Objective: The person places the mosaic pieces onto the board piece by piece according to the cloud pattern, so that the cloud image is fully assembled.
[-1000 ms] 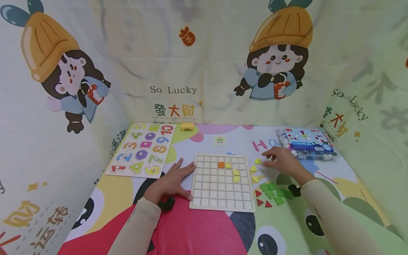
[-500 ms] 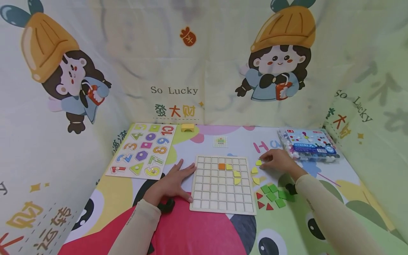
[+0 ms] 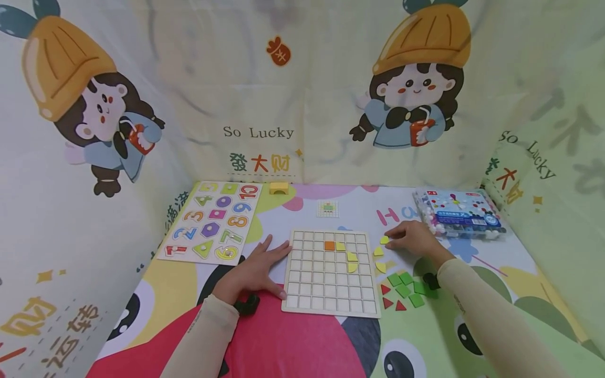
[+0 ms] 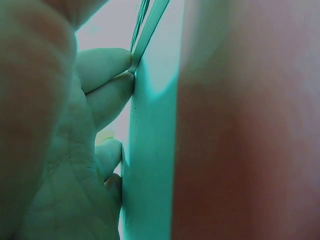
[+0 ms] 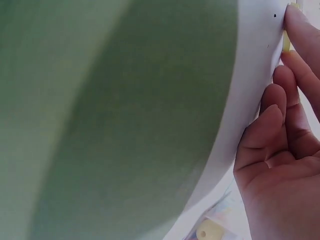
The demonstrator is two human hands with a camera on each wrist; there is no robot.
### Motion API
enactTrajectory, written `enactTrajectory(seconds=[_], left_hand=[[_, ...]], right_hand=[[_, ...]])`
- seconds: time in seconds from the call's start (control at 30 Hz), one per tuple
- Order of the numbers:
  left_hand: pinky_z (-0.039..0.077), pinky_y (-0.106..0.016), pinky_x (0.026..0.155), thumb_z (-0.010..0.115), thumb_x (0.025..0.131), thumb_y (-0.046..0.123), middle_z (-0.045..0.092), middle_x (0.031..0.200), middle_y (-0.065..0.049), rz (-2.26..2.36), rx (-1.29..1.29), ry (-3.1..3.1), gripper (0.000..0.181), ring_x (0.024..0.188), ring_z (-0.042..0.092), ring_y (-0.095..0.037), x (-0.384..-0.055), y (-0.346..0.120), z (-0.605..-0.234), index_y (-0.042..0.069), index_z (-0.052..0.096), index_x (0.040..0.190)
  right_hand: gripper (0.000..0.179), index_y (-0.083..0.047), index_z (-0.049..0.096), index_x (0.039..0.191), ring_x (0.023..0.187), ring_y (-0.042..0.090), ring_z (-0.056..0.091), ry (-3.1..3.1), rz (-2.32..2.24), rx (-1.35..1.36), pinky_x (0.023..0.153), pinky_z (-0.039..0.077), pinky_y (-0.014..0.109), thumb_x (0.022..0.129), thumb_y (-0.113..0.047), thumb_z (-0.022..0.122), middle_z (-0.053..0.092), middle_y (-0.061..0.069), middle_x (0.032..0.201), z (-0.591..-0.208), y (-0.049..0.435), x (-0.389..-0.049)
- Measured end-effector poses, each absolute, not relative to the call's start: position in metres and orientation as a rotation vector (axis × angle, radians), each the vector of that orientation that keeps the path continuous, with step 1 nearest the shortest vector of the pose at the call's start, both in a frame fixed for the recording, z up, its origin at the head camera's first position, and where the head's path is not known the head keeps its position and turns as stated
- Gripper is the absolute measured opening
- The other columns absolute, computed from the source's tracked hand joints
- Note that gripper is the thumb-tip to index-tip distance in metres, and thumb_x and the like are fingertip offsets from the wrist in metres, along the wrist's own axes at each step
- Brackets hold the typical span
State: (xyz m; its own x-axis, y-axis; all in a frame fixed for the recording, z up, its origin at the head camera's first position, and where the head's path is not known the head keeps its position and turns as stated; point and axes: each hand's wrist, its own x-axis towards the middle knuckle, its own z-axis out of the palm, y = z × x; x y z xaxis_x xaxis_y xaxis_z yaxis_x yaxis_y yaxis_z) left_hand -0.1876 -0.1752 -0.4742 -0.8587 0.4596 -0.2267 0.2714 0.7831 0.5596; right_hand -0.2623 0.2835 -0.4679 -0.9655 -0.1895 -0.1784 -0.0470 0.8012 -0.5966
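A wooden grid board (image 3: 312, 289) lies mid-table, holding an orange square tile (image 3: 329, 245) and several yellow tiles in its upper right part. My left hand (image 3: 252, 270) rests spread at the board's left edge, forefinger and thumb touching it; the left wrist view shows its fingertips along the table surface. Right of the board, my right hand (image 3: 415, 239) pinches a small yellow tile (image 3: 384, 240) between thumb and forefinger, low at the tabletop. The right wrist view shows that yellow tile (image 5: 286, 42) between the two fingertips. Two more yellow tiles (image 3: 378, 252) lie just nearer.
Green square tiles (image 3: 403, 291) and red triangles (image 3: 387, 303) lie right of the board. A number puzzle (image 3: 208, 226) sits at left, with a yellow block (image 3: 279, 188) behind. A small pattern card (image 3: 327, 208) lies beyond the board. A clear box (image 3: 460, 214) stands at back right.
My right hand has come slightly left and down to the farthest yellow tile, and its thumb and forefinger have closed on it. My left hand stays at the board's edge.
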Motion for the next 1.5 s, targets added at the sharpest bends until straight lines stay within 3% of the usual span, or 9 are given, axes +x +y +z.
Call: enactTrajectory(seconds=[0.3, 0.9, 1.17, 1.33, 1.4, 1.5], left_hand=[[0.03, -0.068, 0.126, 0.098, 0.066, 0.052, 0.026, 0.176, 0.012, 0.732, 0.568, 2.622, 0.119, 0.167, -0.004, -0.035, -0.189, -0.175, -0.475, 0.033, 0.036, 0.166], [0.032, -0.067, 0.125, 0.098, 0.066, 0.05, 0.028, 0.176, 0.01, 0.73, 0.558, 2.63, 0.118, 0.167, -0.002, -0.036, -0.188, -0.174, -0.474, 0.033, 0.036, 0.166], [0.029, -0.067, 0.126, 0.098, 0.067, 0.049, 0.027, 0.176, 0.01, 0.726, 0.554, 2.627, 0.118, 0.167, -0.003, -0.036, -0.186, -0.174, -0.471, 0.032, 0.036, 0.166], [0.034, -0.066, 0.125, 0.098, 0.067, 0.049, 0.027, 0.176, 0.011, 0.733, 0.537, 2.624, 0.118, 0.167, -0.003, -0.035, -0.186, -0.174, -0.472, 0.033, 0.036, 0.166], [0.035, -0.066, 0.124, 0.098, 0.067, 0.049, 0.027, 0.176, 0.012, 0.731, 0.534, 2.624, 0.118, 0.167, -0.003, -0.035, -0.186, -0.174, -0.472, 0.034, 0.036, 0.166], [0.033, -0.065, 0.125, 0.098, 0.067, 0.049, 0.026, 0.176, 0.012, 0.725, 0.533, 2.629, 0.118, 0.168, -0.002, -0.035, -0.187, -0.174, -0.473, 0.035, 0.035, 0.166]], right_hand=[[0.031, -0.011, 0.083, 0.113, 0.11, 0.029, 0.07, 2.781, -0.877, -0.2, 0.095, 0.057, 0.046, 0.089, -0.03, 0.087, 0.081, 0.009, 0.113, -0.467, 0.282, -0.26], [0.033, -0.009, 0.082, 0.113, 0.099, 0.023, 0.07, 2.818, -0.81, -0.245, 0.092, 0.062, 0.045, 0.09, -0.032, 0.086, 0.08, 0.008, 0.111, -0.461, 0.277, -0.253], [0.03, -0.007, 0.082, 0.112, 0.089, 0.02, 0.066, 2.893, -0.853, -0.378, 0.08, 0.058, 0.03, 0.09, -0.027, 0.086, 0.08, 0.007, 0.104, -0.451, 0.262, -0.247], [0.026, -0.007, 0.083, 0.109, 0.083, 0.017, 0.063, 2.871, -0.957, -0.468, 0.073, 0.055, 0.023, 0.089, -0.024, 0.087, 0.08, 0.006, 0.101, -0.446, 0.245, -0.247], [0.025, -0.007, 0.084, 0.107, 0.081, 0.016, 0.061, 2.865, -0.978, -0.512, 0.071, 0.054, 0.026, 0.088, -0.024, 0.088, 0.08, 0.004, 0.1, -0.443, 0.237, -0.247], [0.023, -0.009, 0.085, 0.105, 0.08, 0.015, 0.062, 2.874, -0.983, -0.584, 0.08, 0.052, 0.033, 0.086, -0.022, 0.089, 0.081, 0.002, 0.098, -0.44, 0.222, -0.248]])
